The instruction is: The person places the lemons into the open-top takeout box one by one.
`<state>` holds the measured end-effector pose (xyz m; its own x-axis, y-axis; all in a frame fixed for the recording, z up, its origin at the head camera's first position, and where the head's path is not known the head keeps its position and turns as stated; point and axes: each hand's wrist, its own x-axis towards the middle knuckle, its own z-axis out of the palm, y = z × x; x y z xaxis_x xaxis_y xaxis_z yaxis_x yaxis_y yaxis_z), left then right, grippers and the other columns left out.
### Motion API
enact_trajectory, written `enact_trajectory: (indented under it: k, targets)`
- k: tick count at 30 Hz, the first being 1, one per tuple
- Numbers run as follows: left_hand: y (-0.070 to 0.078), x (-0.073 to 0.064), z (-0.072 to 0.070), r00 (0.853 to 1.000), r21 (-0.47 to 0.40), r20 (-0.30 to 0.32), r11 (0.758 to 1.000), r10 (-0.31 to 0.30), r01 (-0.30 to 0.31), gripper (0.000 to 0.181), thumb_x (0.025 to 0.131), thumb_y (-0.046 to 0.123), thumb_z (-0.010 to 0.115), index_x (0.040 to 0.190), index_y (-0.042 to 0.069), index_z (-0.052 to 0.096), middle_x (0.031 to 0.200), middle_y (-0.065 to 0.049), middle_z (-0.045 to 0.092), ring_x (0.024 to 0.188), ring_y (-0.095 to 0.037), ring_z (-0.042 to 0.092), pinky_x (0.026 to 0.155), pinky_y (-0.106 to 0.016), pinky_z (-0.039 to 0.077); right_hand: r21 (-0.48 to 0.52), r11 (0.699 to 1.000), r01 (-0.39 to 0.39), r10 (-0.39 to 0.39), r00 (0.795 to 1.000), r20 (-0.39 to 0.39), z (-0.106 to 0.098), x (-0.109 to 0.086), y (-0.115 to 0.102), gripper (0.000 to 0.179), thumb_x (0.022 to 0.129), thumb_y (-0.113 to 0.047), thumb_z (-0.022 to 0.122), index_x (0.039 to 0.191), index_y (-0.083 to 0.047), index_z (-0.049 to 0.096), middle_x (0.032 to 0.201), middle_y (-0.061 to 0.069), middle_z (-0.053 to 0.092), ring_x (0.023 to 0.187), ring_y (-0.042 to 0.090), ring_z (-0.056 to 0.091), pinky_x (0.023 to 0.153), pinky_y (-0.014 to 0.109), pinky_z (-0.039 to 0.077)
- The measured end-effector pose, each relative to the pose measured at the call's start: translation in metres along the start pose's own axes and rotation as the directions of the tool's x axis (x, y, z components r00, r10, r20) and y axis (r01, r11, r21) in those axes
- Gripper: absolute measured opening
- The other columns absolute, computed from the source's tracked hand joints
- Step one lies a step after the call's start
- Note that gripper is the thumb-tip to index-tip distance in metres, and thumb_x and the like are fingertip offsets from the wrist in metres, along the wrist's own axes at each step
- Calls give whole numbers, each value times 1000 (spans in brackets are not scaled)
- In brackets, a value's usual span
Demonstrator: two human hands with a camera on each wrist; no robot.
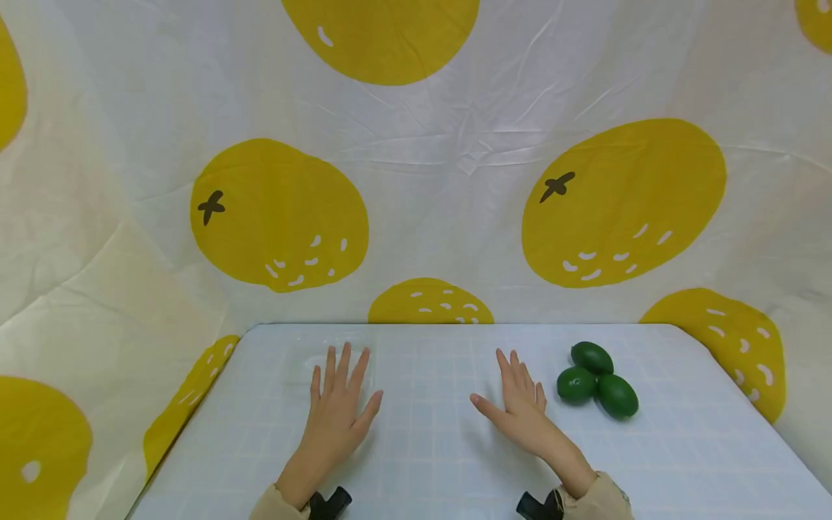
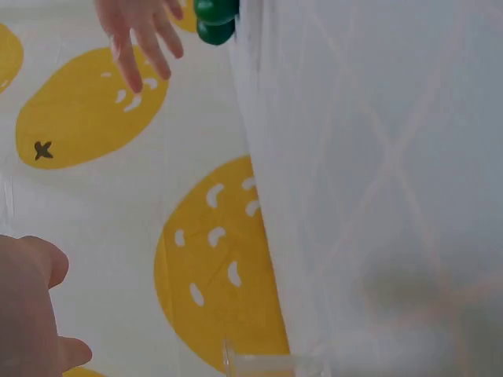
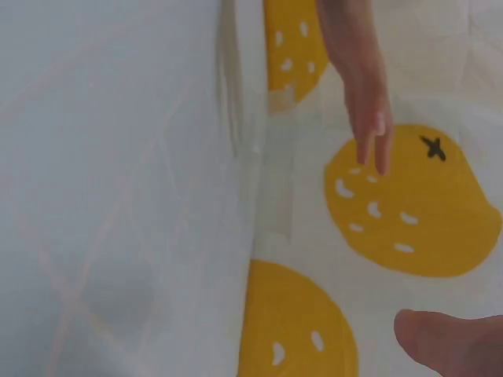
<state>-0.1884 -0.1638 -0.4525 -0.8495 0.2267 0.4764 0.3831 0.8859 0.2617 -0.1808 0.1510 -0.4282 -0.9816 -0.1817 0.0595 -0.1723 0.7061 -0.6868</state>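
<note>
My left hand (image 1: 334,415) is held over the table with its fingers straight and spread, nothing in it. Just beyond and partly behind those fingers is a clear, see-through container (image 1: 299,368), faint against the white table. My right hand (image 1: 520,410), also empty, has straight fingers and the thumb held out to the left. To its right, three dark green, lime-like fruits (image 1: 576,385) lie close together on the table. The left wrist view shows part of the green fruits (image 2: 214,31) at the top and the container's clear edge (image 2: 263,363) at the bottom.
The table (image 1: 422,448) has a white cover with a faint grid. A white cloth (image 1: 442,202) printed with large yellow fruit hangs behind it and down the left side. Dark wrist mounts (image 1: 330,503) sit at both beige sleeves.
</note>
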Motion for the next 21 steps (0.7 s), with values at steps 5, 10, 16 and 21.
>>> enact_trajectory:
  k: [5,10,16,21]
  targets:
    - [-22,4,-8,995,-29,-86,998,-55,53,70,99,39,55,157,11,28,162,-25,12,149,-45,-1,110,-70,7,112,994,-6,7,1000,-9,12,15,-4,93,97,-49,57,158,-3,4,162,28,-2,148,46,-2,111,71,-4]
    - [-47,6,-13,979,-85,-165,990,-121,108,70,99,34,56,157,6,27,162,-26,4,148,-47,-5,110,-71,4,282,959,29,-15,999,-51,27,31,-6,87,99,-40,58,158,-1,7,162,27,3,148,45,2,114,67,3]
    - [-79,8,-15,948,-146,-216,968,-235,206,71,100,30,54,156,0,22,161,-30,0,146,-52,-7,107,-73,5,476,879,-21,36,999,-23,46,49,-13,83,99,-38,58,158,-6,9,162,27,8,148,44,8,113,68,12]
    - [-101,7,-15,909,-211,-200,922,-365,324,72,100,28,52,155,-3,18,161,-30,0,145,-53,-4,105,-74,7,589,805,-70,65,997,30,65,59,-20,79,101,-36,56,158,-7,9,162,25,8,148,42,11,112,68,17]
